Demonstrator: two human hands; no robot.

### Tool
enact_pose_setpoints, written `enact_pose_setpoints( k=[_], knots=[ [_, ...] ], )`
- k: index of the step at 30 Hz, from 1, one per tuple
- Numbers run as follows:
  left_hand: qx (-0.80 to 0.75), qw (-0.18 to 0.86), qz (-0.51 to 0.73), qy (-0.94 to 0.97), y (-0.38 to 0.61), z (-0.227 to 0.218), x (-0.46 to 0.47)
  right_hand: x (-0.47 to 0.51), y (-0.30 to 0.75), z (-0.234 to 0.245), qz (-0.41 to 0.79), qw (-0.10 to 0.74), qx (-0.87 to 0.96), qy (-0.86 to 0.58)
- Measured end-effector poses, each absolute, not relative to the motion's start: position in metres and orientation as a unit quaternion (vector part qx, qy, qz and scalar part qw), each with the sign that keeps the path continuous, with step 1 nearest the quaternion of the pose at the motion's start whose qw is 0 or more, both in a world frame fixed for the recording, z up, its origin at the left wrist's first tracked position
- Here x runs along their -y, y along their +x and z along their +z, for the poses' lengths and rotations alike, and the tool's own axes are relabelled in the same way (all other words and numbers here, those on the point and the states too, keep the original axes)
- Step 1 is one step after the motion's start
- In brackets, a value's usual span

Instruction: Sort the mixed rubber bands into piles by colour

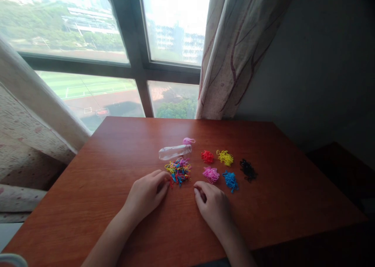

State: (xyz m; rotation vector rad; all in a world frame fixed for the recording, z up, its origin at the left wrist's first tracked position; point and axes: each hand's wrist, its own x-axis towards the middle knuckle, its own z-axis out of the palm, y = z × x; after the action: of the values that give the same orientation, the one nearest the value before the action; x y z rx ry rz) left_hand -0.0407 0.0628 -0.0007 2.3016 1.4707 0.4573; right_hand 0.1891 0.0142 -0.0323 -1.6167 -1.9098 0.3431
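Note:
A mixed pile of small coloured rubber bands (179, 171) lies on the wooden table. My left hand (149, 190) rests at its left edge, fingers curled and fingertips at a few red bands; whether they grip one is too small to tell. Right of the pile, my right hand (213, 200) has thumb and forefinger pinched together, and anything between them is hidden. Sorted heaps lie beyond and right of it: red bands (207, 157), yellow bands (225, 158), pink bands (211, 174), blue bands (231, 181) and black bands (248, 170).
A clear plastic bottle (175, 152) lies on its side behind the mixed pile, beside a pink cap with a loop (187, 141). The brown table (96, 204) reaches to a window (172, 28) with a curtain (234, 44) on its right. Part of a pale rounded rim (13, 259) shows at bottom left.

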Motion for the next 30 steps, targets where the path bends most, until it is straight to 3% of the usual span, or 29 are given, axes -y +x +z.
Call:
enact_pose_setpoints(
  k=[12,30],
  knots=[
    [-0.523,0.188,0.148,0.818,-0.04,-0.001,-0.062,-0.028,0.166,-0.03,0.085,0.253,0.699,-0.664],
    [-0.519,0.188,0.135,0.823,-0.039,-0.004,-0.06,-0.028,0.166,-0.031,0.157,0.306,0.725,-0.596]
  ],
)
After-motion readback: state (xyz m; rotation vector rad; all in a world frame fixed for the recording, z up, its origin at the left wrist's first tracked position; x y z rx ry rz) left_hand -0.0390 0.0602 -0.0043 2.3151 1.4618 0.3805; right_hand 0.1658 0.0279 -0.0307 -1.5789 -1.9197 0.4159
